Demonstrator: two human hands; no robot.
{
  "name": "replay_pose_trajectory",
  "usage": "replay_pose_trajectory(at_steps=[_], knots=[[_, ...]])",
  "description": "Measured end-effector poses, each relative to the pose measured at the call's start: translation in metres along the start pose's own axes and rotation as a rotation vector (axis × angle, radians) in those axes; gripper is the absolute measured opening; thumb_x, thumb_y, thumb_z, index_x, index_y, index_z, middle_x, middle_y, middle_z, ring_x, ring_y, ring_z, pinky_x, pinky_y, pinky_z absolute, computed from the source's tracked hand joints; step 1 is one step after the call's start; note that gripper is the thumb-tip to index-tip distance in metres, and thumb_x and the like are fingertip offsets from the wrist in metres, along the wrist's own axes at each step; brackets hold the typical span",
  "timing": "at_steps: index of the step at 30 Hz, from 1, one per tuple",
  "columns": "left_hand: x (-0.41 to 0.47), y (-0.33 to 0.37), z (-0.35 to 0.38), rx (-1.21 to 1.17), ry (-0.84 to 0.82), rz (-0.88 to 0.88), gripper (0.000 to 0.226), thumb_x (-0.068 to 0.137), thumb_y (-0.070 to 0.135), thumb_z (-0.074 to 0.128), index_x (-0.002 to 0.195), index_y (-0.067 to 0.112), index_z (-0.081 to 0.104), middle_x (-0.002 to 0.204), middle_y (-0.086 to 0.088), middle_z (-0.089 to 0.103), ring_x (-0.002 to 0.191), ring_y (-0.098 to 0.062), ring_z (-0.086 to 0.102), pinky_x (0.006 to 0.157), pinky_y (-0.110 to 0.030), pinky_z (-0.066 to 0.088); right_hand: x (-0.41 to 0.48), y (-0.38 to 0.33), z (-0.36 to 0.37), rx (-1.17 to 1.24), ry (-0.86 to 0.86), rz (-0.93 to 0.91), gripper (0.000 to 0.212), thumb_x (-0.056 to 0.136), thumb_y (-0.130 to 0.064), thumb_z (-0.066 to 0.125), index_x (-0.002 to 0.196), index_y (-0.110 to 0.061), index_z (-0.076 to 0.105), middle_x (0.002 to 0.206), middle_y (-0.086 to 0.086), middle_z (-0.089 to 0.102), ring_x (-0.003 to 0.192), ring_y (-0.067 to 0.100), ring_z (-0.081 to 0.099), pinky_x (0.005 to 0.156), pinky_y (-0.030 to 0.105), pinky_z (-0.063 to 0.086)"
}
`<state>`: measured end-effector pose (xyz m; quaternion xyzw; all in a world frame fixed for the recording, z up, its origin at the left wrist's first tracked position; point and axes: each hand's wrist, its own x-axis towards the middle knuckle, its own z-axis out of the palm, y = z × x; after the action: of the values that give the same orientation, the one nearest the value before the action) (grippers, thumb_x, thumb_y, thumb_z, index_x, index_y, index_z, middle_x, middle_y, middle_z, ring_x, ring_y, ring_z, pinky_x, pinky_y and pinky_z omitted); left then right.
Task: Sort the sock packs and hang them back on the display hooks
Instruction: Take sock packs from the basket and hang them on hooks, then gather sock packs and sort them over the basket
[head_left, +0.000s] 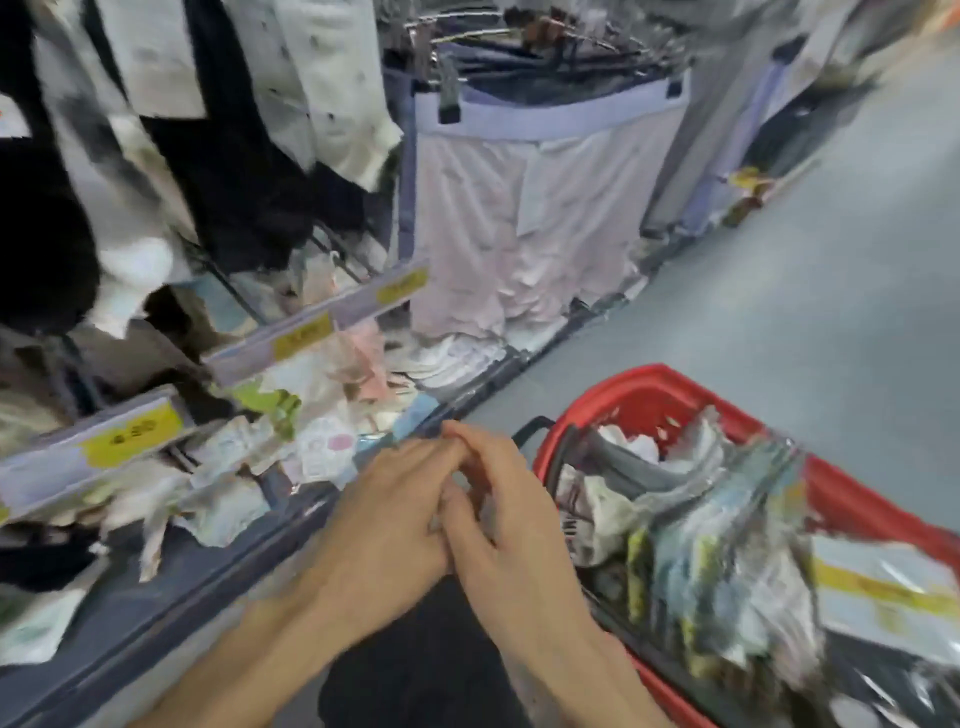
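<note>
Two hands meet at the lower middle of the view, held above the person's dark-clad legs. The left hand (384, 525) lies with its fingers reaching forward over those of the right hand (519, 545), and the fingertips of both touch. Motion blur hides the space between them, so I cannot tell whether either grip is clamped on something small or holds nothing.

Just to the right, a red basket (639, 384) stands on the grey floor (779, 260), with a black handle at its near-left corner. It is filled with sock packs (727, 545) in clear wrappers, standing on edge in a row. A flat pack with a yellow band lies at the basket's right end.

To the left, more sock packs hang and lie in a loose jumble on the display rack (171, 587), pale pink, green and white. Price strips (135, 431) with yellow labels run across the rack in front of them. Above these, dark and light garments hang, and a pale pink garment (519, 223) with a blue waistband hangs from clips further along the aisle.
</note>
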<state>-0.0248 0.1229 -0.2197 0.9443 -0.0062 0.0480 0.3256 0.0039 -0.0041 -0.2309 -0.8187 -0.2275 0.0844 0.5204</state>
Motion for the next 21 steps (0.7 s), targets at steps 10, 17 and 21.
replay_pose_trajectory(at_steps=[10, 17, 21], knots=[[0.038, 0.068, 0.105, -0.341, -0.102, 0.205, 0.023, 0.091, 0.027, 0.048, 0.104, 0.024, 0.066, 0.104, 0.016, 0.065, 0.101, -0.005, 0.061, 0.09, -0.028, 0.047, -0.092, 0.032, -0.109, -0.18, 0.358, -0.083, 0.028, 0.093, -0.014, 0.054, 0.119, -0.017, 0.066, 0.129, -0.006, 0.061, 0.123, 0.015, 0.059, 0.094, 0.029, 0.052], [0.073, 0.124, 0.12, -0.021, -0.363, 0.086, 0.074, 0.071, 0.078, 0.038, 0.129, 0.032, 0.048, 0.127, 0.007, 0.063, 0.116, -0.024, 0.06, 0.093, -0.041, 0.047, -0.107, 0.065, -0.138, -0.142, 0.66, 0.296, 0.034, 0.093, -0.021, 0.058, 0.121, -0.04, 0.057, 0.138, -0.02, 0.049, 0.135, 0.005, 0.044, 0.103, 0.028, 0.043], [0.081, 0.144, 0.147, 0.177, -0.404, 0.16, 0.057, 0.076, 0.056, 0.06, 0.114, 0.017, 0.044, 0.116, -0.009, 0.067, 0.109, -0.036, 0.062, 0.071, -0.038, 0.034, -0.102, 0.083, -0.132, 0.032, 0.565, 0.438, 0.059, 0.086, 0.004, 0.052, 0.124, -0.041, 0.054, 0.129, -0.023, 0.059, 0.124, -0.007, 0.051, 0.095, 0.01, 0.044]])
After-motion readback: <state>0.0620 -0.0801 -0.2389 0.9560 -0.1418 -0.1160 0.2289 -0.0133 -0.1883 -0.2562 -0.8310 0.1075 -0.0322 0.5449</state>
